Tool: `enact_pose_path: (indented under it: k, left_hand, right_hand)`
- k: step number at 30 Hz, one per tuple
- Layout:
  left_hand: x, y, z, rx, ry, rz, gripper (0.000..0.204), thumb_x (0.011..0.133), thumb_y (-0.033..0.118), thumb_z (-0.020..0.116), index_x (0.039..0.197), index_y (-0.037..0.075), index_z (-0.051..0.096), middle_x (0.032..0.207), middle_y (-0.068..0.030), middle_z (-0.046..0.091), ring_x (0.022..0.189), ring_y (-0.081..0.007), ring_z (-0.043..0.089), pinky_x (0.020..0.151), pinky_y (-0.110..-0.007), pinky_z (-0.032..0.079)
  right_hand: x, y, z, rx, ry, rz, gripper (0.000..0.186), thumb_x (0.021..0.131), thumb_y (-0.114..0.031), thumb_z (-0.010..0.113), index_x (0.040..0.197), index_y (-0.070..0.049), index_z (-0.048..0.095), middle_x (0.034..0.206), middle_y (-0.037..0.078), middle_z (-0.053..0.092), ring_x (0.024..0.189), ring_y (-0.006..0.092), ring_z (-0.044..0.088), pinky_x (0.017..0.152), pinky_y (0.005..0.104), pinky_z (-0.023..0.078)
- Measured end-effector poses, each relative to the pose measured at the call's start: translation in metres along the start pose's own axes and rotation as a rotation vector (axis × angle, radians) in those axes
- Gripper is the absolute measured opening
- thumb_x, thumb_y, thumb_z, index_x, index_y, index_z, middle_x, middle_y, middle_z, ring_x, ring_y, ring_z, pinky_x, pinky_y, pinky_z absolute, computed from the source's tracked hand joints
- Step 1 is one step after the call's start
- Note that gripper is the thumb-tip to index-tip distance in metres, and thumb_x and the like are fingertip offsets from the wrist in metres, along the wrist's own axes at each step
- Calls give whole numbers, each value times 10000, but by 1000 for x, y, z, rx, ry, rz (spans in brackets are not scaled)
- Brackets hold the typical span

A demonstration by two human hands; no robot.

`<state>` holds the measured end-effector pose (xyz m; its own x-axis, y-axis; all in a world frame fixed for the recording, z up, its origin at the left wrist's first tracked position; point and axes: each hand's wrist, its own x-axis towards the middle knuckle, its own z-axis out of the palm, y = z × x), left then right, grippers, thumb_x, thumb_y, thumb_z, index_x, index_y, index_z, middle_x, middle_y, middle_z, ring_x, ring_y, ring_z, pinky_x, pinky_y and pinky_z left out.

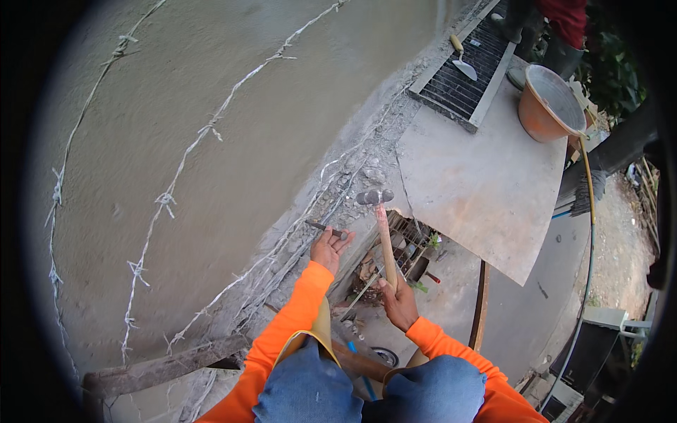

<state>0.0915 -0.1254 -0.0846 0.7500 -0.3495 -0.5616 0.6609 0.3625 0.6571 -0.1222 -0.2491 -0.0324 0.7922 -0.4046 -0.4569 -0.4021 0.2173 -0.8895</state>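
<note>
My left hand [328, 251] holds a short dark metal chisel [323, 227] between thumb and fingers, over a strip of broken, chipped concrete [350, 185]. The chisel lies almost level, its thin end toward the grey plastered wall [233, 151]. My right hand [400, 306] is closed round the lower part of a wooden-handled hammer [386, 243]. Its worn grey double-faced head [374, 197] is raised beyond the left hand, near the rubble strip and apart from the chisel.
Barbed wire [211, 127] runs along the wall. A flat sheet [486, 169] lies ahead on the right, beside a grate [469, 70] bearing a trowel [462, 65]. An orange bucket [541, 116] stands near another person's boots [562, 58]. Below my hands is an opening with metal bars [409, 236].
</note>
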Motion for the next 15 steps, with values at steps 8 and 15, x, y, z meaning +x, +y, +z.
enact_pose_path:
  k: [8, 15]
  left_hand:
    - [-4, 12, 0, -26, 123, -93, 208, 1083, 256, 495, 1013, 69, 553, 1030, -133, 660, 1133, -360, 667, 1077, -487, 500]
    - [14, 14, 23, -114, 67, 38, 208, 1078, 259, 514, 1016, 62, 527, 1051, -143, 653, 1146, -364, 663, 1111, -498, 479]
  right_hand:
    - [-8, -2, 3, 8, 38, -161, 329, 1049, -326, 585, 1183, -27, 608, 758, 43, 578, 686, 119, 533, 655, 319, 479]
    - [-3, 18, 13, 15, 89, -195, 276, 1052, -300, 583, 1038, -25, 571, 701, 51, 555, 623, 126, 514, 591, 322, 458]
